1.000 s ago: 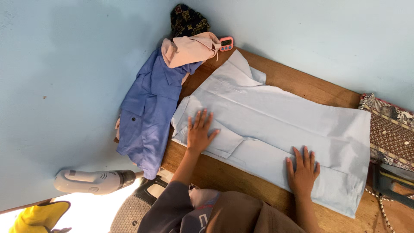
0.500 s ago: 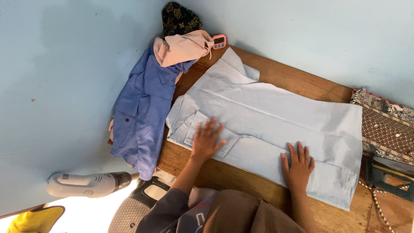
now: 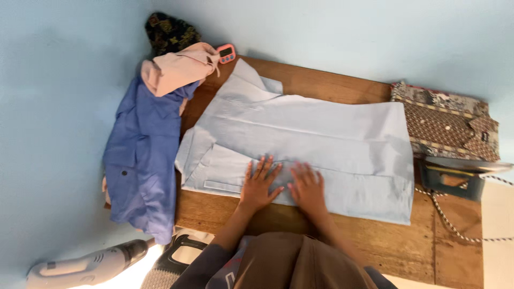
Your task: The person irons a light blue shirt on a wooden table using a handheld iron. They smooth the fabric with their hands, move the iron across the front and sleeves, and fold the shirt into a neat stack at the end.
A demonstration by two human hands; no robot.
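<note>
Our left hand (image 3: 258,184) and our right hand (image 3: 308,187) lie flat, fingers spread, side by side and almost touching. They grip nothing. Both press on the pale blue cotton shirt (image 3: 321,139), close to the near edge of the brown wooden table (image 3: 407,246).

The shirt is folded into a long shape. Its long side runs along the table from left to right. Its collar points to the far left corner and its hem lies toward the right. Bare wood shows in front of the shirt and at the near right corner.

A darker blue shirt (image 3: 142,160) hangs over the left edge of the table, with a folded peach cloth (image 3: 176,69) on top. A small pink timer (image 3: 226,52) sits at the far left corner. A brown patterned cloth (image 3: 447,123) lies folded at the right edge.
</note>
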